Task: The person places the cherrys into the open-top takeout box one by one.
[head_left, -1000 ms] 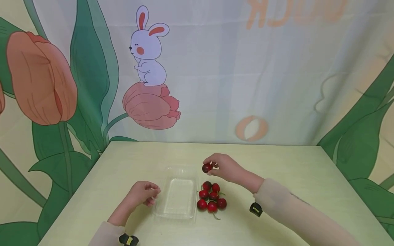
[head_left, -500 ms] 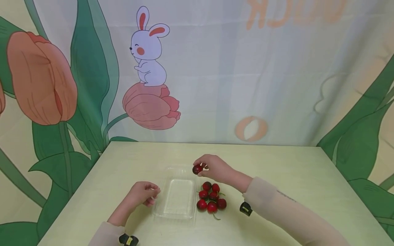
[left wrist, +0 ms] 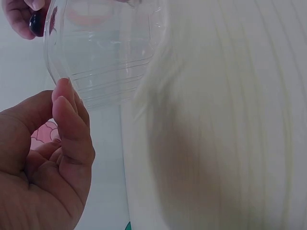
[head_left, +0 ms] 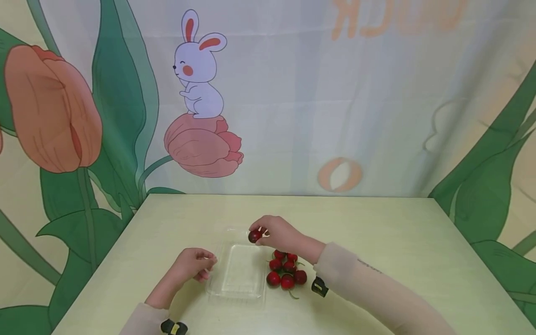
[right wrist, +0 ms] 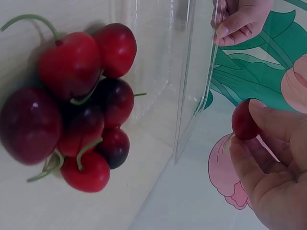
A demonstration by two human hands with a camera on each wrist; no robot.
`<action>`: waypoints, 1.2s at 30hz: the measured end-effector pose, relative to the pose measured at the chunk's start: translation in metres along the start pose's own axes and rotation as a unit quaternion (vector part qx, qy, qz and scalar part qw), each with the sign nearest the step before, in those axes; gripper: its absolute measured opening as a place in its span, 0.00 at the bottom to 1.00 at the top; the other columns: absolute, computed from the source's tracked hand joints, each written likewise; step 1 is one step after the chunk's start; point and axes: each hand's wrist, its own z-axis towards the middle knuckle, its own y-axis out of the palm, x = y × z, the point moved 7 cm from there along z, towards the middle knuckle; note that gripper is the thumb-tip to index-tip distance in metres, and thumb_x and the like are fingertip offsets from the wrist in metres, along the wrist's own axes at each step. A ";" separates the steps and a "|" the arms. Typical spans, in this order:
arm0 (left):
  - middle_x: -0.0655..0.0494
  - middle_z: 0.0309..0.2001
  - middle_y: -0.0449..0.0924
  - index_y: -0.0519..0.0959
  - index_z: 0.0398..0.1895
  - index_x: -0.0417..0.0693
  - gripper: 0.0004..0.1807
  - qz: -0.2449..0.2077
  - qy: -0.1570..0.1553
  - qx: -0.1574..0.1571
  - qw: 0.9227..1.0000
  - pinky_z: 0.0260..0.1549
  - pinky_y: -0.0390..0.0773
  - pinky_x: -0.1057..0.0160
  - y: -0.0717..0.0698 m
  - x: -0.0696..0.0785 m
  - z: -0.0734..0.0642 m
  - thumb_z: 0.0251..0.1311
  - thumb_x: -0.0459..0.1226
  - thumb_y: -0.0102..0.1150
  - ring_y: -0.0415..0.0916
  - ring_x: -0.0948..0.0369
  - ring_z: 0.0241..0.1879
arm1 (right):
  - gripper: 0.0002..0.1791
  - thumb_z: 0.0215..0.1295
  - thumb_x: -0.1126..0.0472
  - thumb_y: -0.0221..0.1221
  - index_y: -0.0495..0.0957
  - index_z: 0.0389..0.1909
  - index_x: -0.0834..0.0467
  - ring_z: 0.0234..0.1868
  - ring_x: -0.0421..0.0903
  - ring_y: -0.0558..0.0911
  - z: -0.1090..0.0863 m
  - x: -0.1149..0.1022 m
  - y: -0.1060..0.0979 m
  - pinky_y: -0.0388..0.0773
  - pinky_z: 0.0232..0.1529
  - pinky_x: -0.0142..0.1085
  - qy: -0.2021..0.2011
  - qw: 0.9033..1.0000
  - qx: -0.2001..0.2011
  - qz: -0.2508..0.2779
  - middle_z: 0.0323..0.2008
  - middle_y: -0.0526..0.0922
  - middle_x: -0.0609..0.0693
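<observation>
Right hand point(head_left: 281, 234) has got a cherry point(head_left: 254, 237) pinched, pile point(head_left: 287, 266) and tray point(head_left: 240, 270) chilling below that grip, left hand point(head_left: 190, 265) pinching the tray too.

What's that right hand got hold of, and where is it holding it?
A dark red cherry. The right hand pinches it by opposite sides of its round body, between thumb and fingertips.

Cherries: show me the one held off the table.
The cherry pinched in the right grip; the other cherries lie bunched on the table, beside the box.
</observation>
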 end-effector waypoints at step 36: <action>0.51 0.27 0.80 0.81 0.46 0.32 0.11 0.029 -0.025 0.013 0.999 0.22 0.82 0.66 0.001 0.004 0.000 0.69 0.34 0.62 0.76 0.63 0.19 | 0.17 0.62 0.70 0.69 0.84 0.53 0.63 0.49 0.54 0.86 0.030 -0.002 0.053 0.83 0.53 0.41 -0.012 1.000 -0.014 0.021 0.48 0.88 0.57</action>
